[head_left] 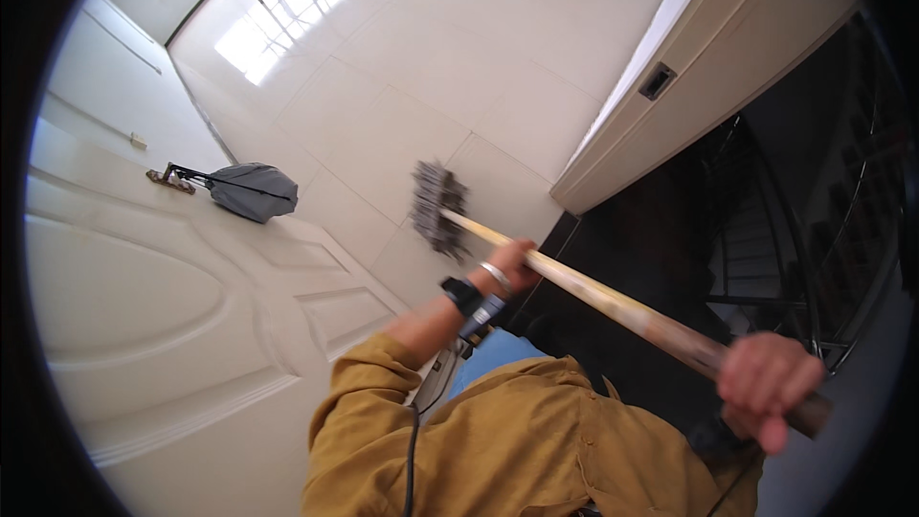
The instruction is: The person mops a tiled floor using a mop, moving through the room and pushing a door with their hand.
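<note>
A mop with a shaggy grey head rests on the pale floor tiles just past the doorway. Its wooden handle slants down to the right across the front of my body. My left hand, with a bangle and a dark watch at the wrist, grips the lower part of the handle. Near the handle's top end, my right hand is wrapped around the wood and looks slightly blurred.
A white panelled door stands at the left, a grey bag hanging from its handle. To the right are the door frame, a dark floor and a stair railing. Glossy tiles stretch ahead.
</note>
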Action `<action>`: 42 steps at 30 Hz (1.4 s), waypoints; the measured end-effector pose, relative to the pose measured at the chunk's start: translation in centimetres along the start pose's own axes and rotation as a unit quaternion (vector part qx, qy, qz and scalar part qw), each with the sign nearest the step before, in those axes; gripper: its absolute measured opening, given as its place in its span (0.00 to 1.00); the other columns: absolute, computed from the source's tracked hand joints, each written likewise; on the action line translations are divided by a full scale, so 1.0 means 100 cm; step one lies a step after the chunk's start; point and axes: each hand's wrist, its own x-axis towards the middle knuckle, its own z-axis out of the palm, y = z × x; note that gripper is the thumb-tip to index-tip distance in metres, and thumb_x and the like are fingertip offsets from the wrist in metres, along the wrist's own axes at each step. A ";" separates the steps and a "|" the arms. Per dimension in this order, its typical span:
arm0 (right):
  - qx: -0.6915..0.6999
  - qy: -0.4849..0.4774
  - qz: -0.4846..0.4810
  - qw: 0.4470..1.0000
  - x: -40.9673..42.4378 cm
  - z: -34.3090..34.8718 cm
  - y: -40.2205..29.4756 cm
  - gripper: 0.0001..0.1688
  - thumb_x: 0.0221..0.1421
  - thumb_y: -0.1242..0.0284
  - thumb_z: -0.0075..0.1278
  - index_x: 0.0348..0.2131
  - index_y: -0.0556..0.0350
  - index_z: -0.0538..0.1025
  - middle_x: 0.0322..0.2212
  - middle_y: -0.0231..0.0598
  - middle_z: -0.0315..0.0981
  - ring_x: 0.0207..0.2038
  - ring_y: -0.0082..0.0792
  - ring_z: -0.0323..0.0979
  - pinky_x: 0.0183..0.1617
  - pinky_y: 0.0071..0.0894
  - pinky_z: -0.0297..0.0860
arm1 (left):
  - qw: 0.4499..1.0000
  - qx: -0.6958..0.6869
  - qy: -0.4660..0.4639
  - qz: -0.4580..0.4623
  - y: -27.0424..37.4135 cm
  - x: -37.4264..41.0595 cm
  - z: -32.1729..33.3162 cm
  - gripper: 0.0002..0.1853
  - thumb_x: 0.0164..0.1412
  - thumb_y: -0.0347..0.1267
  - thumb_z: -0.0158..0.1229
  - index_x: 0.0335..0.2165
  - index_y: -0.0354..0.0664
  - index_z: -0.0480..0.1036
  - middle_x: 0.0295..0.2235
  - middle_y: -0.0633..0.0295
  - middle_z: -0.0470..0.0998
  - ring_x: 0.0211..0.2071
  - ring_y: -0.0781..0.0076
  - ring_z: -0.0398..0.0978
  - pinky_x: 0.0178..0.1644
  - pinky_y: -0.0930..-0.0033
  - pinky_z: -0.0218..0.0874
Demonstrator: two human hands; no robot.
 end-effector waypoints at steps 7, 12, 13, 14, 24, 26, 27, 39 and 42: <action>-0.009 0.037 0.149 0.988 -0.010 0.036 0.213 0.10 0.40 0.77 0.52 0.21 0.56 0.64 0.20 0.34 0.62 0.28 0.30 0.62 0.37 0.30 0.60 | 0.991 0.027 0.110 0.074 0.165 0.062 -0.188 0.08 0.45 0.30 0.47 0.22 0.39 0.57 0.18 0.61 0.61 0.19 0.65 0.64 0.26 0.63 0.63; -0.054 -0.010 0.209 0.976 -0.033 0.077 0.330 0.12 0.38 0.78 0.54 0.23 0.57 0.64 0.25 0.36 0.63 0.35 0.32 0.63 0.38 0.27 0.60 | 0.946 0.107 0.248 0.180 0.163 0.077 -0.258 0.15 0.44 0.31 0.47 0.31 0.31 0.59 0.20 0.54 0.65 0.19 0.57 0.67 0.20 0.54 0.61; -0.049 -0.016 0.220 0.974 -0.035 0.081 0.331 0.12 0.38 0.78 0.54 0.23 0.57 0.64 0.25 0.36 0.63 0.34 0.31 0.63 0.38 0.26 0.60 | 0.952 0.105 0.234 0.168 0.156 0.083 -0.274 0.15 0.45 0.31 0.47 0.32 0.31 0.58 0.21 0.54 0.65 0.20 0.56 0.67 0.20 0.54 0.61; -0.051 -0.030 0.229 0.972 -0.039 0.082 0.329 0.12 0.38 0.78 0.54 0.23 0.57 0.64 0.25 0.36 0.63 0.33 0.30 0.63 0.38 0.26 0.60 | 0.954 0.099 0.238 0.154 0.143 0.087 -0.284 0.15 0.45 0.31 0.46 0.32 0.32 0.58 0.21 0.54 0.65 0.20 0.57 0.67 0.21 0.54 0.61; -0.026 -0.033 0.309 0.950 -0.111 0.002 0.208 0.10 0.39 0.79 0.53 0.22 0.57 0.65 0.25 0.35 0.63 0.30 0.25 0.62 0.34 0.21 0.60 | 0.981 0.102 0.167 -0.011 -0.036 0.104 -0.186 0.12 0.48 0.39 0.41 0.26 0.41 0.59 0.20 0.59 0.65 0.21 0.64 0.65 0.24 0.61 0.58; -0.025 -0.036 0.306 0.951 -0.135 -0.013 0.180 0.10 0.39 0.78 0.52 0.22 0.57 0.65 0.25 0.36 0.63 0.30 0.26 0.62 0.36 0.21 0.60 | 0.978 0.128 0.164 0.004 -0.077 0.113 -0.173 0.12 0.48 0.39 0.40 0.26 0.41 0.59 0.19 0.59 0.64 0.20 0.65 0.65 0.23 0.61 0.59; -0.024 -0.040 0.304 0.952 -0.147 -0.021 0.164 0.10 0.39 0.78 0.52 0.21 0.57 0.65 0.25 0.36 0.64 0.30 0.27 0.63 0.36 0.22 0.60 | 0.977 0.141 0.159 0.020 -0.101 0.128 -0.176 0.13 0.47 0.39 0.39 0.26 0.41 0.59 0.19 0.58 0.64 0.20 0.65 0.65 0.22 0.60 0.59; -0.151 -0.058 0.285 0.945 -0.184 -0.081 -0.035 0.12 0.37 0.74 0.56 0.16 0.53 0.65 0.19 0.31 0.64 0.26 0.29 0.64 0.33 0.26 0.61 | 0.958 0.176 -0.054 -0.220 -0.267 0.161 -0.042 0.16 0.48 0.43 0.41 0.21 0.40 0.63 0.17 0.58 0.68 0.15 0.66 0.66 0.19 0.69 0.63; -0.195 -0.064 0.229 0.952 -0.158 -0.067 -0.061 0.15 0.35 0.70 0.57 0.14 0.51 0.64 0.13 0.29 0.62 0.19 0.28 0.64 0.25 0.24 0.60 | 0.960 0.140 -0.075 -0.232 -0.293 0.172 0.000 0.14 0.48 0.41 0.43 0.20 0.40 0.63 0.18 0.59 0.68 0.20 0.64 0.67 0.26 0.67 0.63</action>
